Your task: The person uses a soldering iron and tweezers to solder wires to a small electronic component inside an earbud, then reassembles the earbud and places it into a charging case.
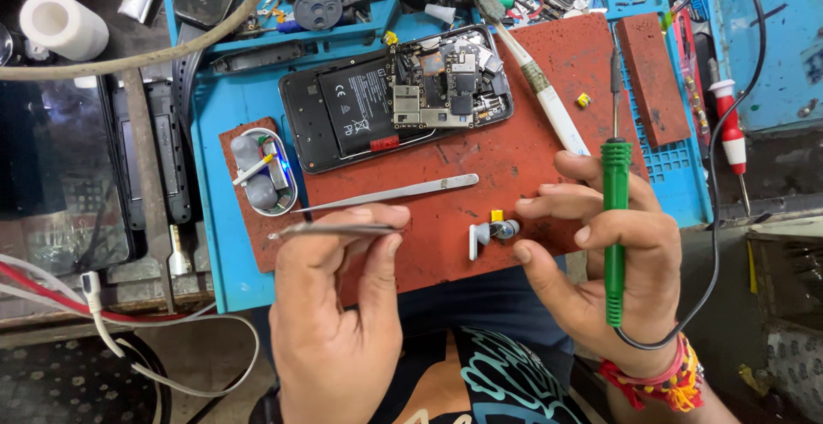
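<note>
My left hand (339,304) pinches a pair of metal tweezers (330,229), tips pointing left toward a small white earbud case (264,171). A green-handled soldering iron (615,218) is gripped upright in my right hand (600,270), its thin tip pointing away over the red mat (480,192). Just left of that hand lies a small white earbud part (485,235) with a yellow bit. A second pair of tweezers (403,191) rests on the mat. An opened phone (394,98) with bare battery and circuit board lies further back.
A blue work mat (223,218) carries the red pad, a red block (653,77), a white brush (536,81) and a tray of small parts at the back. A red-white probe (730,137) lies right. White cables (129,338) and a tape roll (62,25) sit left.
</note>
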